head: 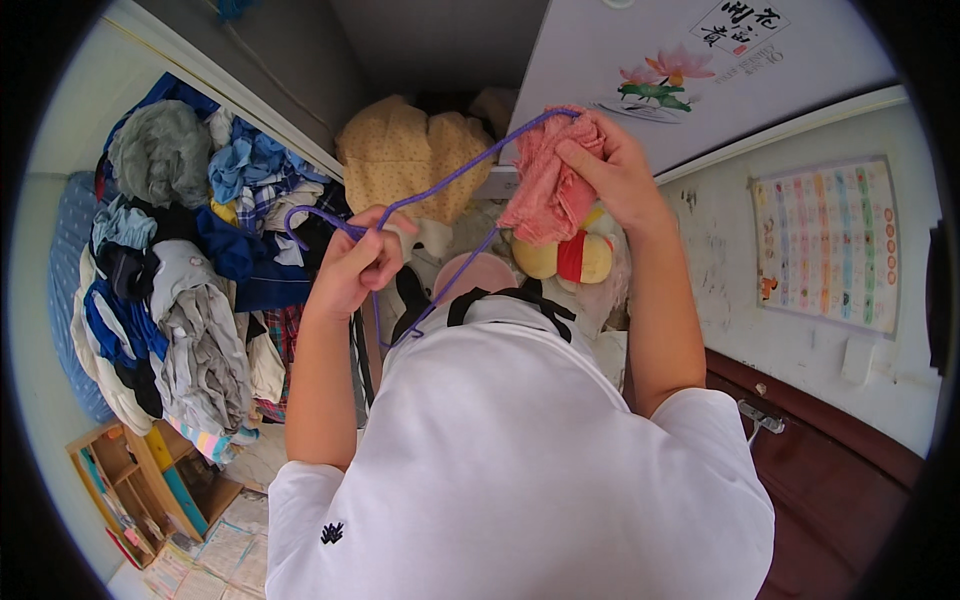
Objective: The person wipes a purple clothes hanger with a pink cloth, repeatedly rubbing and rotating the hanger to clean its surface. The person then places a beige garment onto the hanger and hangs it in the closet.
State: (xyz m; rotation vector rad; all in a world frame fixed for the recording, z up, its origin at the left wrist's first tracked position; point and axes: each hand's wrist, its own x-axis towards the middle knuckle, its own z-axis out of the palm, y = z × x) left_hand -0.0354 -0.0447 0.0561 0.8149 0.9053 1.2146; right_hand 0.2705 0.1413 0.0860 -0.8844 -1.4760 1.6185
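Observation:
A purple clothes hanger (450,180) is held up in front of my chest, tilted. My left hand (358,262) grips it at the neck, just below the hook, which curves out to the left. My right hand (611,169) clasps a bunched pink cloth (551,176) with a textured surface, together with the hanger's far end. Thumb and fingers press into the cloth's folds. The cloth covers that end of the hanger, so I cannot tell how the two meet there. Below the cloth a yellow plush toy (581,256) with a red band lies on the floor.
On the left rises a big heap of clothes (199,300). Ahead, a yellow patterned cloth bundle (412,154) sits at an opening beside a white panel with a lotus print (664,75). A wooden shelf (150,480) stands lower left; a dark red door (832,480) is at right.

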